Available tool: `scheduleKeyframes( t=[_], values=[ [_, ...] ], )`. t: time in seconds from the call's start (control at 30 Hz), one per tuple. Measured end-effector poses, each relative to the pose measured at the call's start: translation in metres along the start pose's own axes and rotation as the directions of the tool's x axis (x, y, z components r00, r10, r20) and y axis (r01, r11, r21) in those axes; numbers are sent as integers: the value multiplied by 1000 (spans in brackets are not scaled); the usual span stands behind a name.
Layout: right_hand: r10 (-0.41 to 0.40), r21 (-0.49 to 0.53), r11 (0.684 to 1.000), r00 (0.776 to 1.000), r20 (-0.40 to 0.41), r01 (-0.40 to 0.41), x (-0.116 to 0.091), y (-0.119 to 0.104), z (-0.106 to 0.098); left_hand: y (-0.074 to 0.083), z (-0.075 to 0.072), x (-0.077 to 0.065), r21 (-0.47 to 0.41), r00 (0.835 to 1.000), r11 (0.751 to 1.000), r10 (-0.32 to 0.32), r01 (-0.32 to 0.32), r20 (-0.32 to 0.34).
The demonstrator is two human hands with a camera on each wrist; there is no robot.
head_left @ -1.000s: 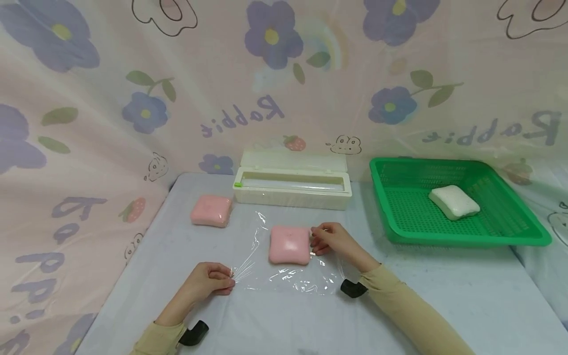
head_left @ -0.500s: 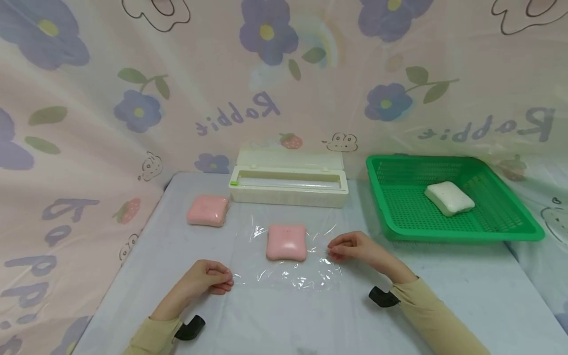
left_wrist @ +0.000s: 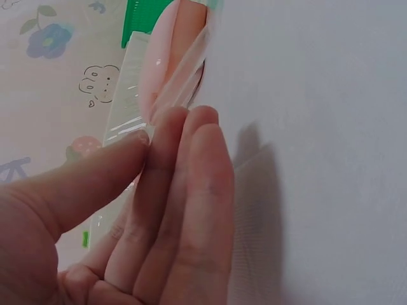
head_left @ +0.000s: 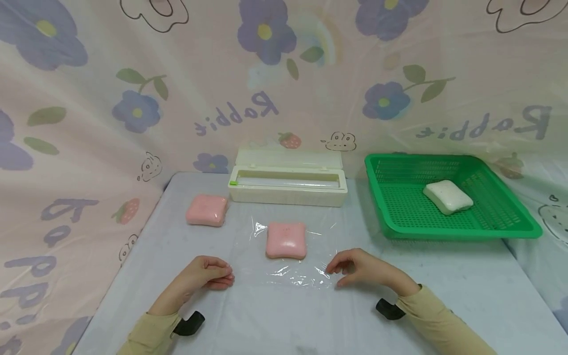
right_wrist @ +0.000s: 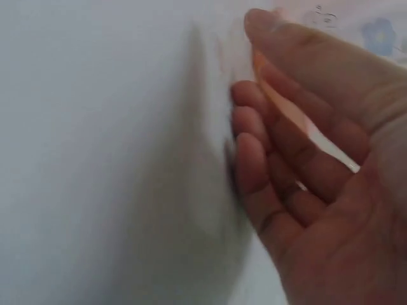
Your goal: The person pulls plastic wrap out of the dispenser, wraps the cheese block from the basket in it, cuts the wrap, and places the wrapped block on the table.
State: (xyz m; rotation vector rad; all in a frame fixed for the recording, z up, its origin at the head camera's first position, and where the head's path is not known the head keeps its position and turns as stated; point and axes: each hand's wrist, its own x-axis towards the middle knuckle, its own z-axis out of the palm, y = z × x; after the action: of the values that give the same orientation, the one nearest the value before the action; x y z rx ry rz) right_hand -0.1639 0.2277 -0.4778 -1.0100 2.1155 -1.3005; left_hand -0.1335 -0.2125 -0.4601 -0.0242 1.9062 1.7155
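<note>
A sheet of clear plastic wrap [head_left: 284, 276] lies on the table, with a pink cushion-shaped block, like a bar of soap [head_left: 286, 240], on it. My left hand [head_left: 206, 277] is at the sheet's near left edge; in the left wrist view its thumb meets the index finger, pinching the wrap's edge. Near the right corner is my right hand [head_left: 368, 270], thumb apart from its bent fingers, holding nothing that I can see. Another pink block [head_left: 207, 210], shiny on the surface, sits farther back on the left.
Behind the wrap stands a cream wrap dispenser [head_left: 287, 196], lid up, with a roll inside. A green basket [head_left: 461, 231] at the right holds a white block [head_left: 448, 197]. A printed curtain [head_left: 310, 88] closes off the back and left.
My right hand has moved from beside the pink block outward and then nearer to me, its fingers parting. The wrap lies flatter, and the pleats at my left hand are gone.
</note>
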Motion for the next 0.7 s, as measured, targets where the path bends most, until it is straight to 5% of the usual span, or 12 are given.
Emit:
scheduleKeyframes(
  t=[0.13,0.3,0.7],
  values=[
    [-91,-130,987,996,10,91,3,3,4,0,0,0,-24,1000,1000,3,-3,3],
    [-93,-241,966,996,16,94,7,1,6,-1,0,0,-58,1000,998,4,-4,9],
    [-94,-281,955,996,-4,89,8,-8,7,1,0,0,-92,1000,996,-19,20,13]
  ],
)
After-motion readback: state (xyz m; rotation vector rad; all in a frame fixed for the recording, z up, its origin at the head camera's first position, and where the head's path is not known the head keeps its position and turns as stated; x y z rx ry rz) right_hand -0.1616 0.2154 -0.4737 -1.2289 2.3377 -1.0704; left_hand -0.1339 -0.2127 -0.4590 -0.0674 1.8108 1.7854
